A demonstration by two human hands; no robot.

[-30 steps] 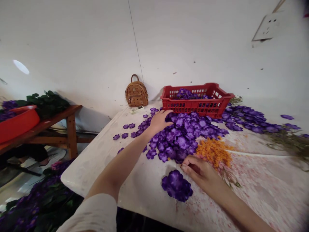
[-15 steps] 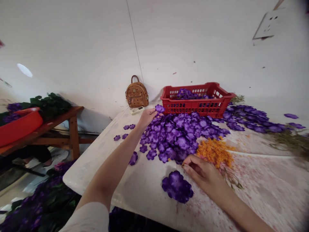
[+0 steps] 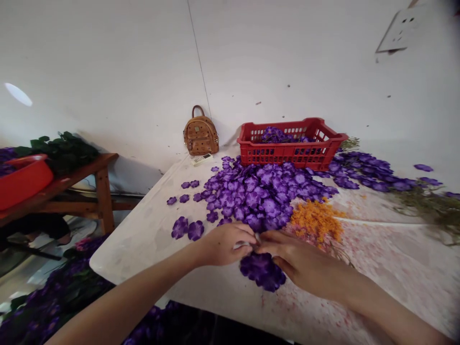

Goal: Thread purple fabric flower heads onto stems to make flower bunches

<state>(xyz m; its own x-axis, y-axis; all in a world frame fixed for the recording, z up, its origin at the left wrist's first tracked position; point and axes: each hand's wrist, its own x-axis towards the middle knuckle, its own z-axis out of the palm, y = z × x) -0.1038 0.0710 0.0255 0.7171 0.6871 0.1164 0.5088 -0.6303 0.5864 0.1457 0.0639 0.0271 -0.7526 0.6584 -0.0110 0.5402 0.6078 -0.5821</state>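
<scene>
Head view, left hand: the left hand (image 3: 227, 244) has its fingers bent toward the right; cannot tell whether its grip holds anything.
Right hand: the right hand (image 3: 298, 258) meets the left at the fingertips; its grip is hidden, so cannot tell.
Dark petal stack: the dark petal stack (image 3: 263, 274) lies on the white surface (image 3: 212, 292), just below the fingertips.
Petal pile: the purple petal pile (image 3: 257, 191) spreads beyond both hands.
Orange sprigs: the orange sprigs (image 3: 316, 221) lie right of the pile.
Crate: the red crate (image 3: 287, 156) stands behind the pile.
</scene>
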